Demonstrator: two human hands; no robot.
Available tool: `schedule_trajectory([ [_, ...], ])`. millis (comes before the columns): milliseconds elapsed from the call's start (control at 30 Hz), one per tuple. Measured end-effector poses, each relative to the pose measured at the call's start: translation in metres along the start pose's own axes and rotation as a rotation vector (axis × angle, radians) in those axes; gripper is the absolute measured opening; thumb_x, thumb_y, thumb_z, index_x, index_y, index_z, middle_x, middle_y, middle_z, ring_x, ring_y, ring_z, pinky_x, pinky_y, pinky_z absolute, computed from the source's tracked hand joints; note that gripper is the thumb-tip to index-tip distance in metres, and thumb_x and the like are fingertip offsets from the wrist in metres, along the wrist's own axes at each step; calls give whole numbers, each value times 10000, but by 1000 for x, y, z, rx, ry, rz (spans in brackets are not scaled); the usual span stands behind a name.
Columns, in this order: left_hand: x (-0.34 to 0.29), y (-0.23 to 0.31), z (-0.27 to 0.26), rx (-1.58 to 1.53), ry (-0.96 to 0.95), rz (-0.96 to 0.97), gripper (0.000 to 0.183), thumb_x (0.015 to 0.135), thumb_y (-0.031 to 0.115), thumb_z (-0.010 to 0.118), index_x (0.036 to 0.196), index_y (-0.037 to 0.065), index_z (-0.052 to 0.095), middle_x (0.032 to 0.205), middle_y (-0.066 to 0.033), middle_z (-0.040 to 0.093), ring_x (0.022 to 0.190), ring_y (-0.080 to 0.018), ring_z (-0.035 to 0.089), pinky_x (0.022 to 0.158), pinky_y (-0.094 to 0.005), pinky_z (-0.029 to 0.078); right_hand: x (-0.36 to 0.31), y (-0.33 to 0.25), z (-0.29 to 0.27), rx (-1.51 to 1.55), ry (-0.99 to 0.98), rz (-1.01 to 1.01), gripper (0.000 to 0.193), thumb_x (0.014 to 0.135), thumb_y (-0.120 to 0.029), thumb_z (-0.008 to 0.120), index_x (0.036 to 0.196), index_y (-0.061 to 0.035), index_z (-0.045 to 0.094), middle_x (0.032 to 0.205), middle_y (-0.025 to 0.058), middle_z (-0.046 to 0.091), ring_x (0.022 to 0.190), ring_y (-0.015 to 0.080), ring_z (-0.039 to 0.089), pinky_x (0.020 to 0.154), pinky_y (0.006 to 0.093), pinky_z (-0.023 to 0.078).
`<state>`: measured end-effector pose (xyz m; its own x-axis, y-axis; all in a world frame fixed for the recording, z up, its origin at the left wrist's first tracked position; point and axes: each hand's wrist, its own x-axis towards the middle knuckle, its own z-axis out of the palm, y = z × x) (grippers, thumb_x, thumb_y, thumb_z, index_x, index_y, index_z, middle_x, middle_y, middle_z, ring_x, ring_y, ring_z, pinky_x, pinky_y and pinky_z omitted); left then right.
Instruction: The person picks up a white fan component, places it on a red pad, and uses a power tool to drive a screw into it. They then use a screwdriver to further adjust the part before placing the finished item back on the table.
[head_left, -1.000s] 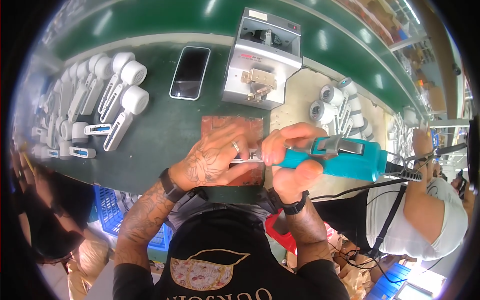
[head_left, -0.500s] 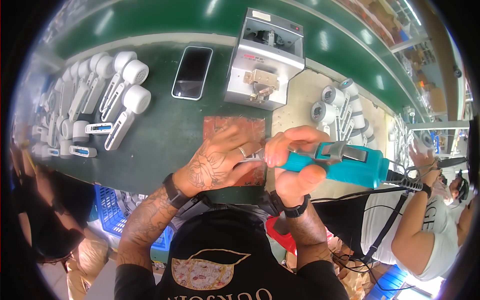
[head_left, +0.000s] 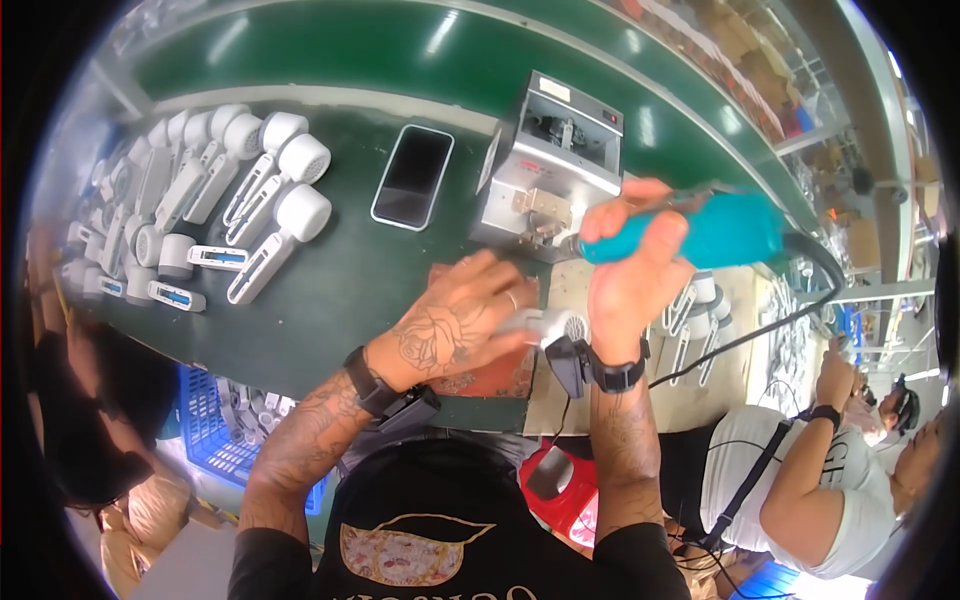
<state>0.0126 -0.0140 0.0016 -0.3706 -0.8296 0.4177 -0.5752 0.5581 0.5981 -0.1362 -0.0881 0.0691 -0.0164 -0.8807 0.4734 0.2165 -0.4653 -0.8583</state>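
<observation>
My right hand (head_left: 645, 265) is closed around a teal electric screwdriver (head_left: 690, 235), its cord running off to the right. The screwdriver's front end is at the brass-coloured front fitting of a grey metal screw feeder (head_left: 560, 165); the exact tip is hard to make out. My left hand (head_left: 465, 325) holds a white handheld device with a round, grilled head (head_left: 565, 325) over the red mat (head_left: 485, 385). Fingers hide most of its handle.
Rows of similar white devices (head_left: 265, 240) lie on the left of the green table, near a phone (head_left: 413, 178). More devices (head_left: 700, 320) lie at right, partly behind my right hand. Below left is a blue basket (head_left: 210, 420). Other people (head_left: 810, 490) sit on both sides.
My right hand has lifted the screwdriver away from the device and moved it up and right to the screw feeder. My left hand stays over the mat, and the device's round head now shows.
</observation>
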Motion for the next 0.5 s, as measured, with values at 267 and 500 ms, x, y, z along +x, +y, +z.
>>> schedule_trajectory([
  [267,-8,0,0,8,-33,28,470,877,340,697,1203,16,594,1047,-120,586,999,-300,551,869,-412,471,14,33,9,-104,-96,-59,314,1029,-294,530,1008,20,540,709,70,558,630,185,587,587,315,488],
  [500,-8,-1,0,16,-7,32,455,867,285,687,1236,34,597,1077,-109,585,999,-299,550,886,-434,461,-1,13,9,-132,-118,100,292,1029,-275,523,1016,16,546,679,65,547,612,181,570,576,315,481],
])
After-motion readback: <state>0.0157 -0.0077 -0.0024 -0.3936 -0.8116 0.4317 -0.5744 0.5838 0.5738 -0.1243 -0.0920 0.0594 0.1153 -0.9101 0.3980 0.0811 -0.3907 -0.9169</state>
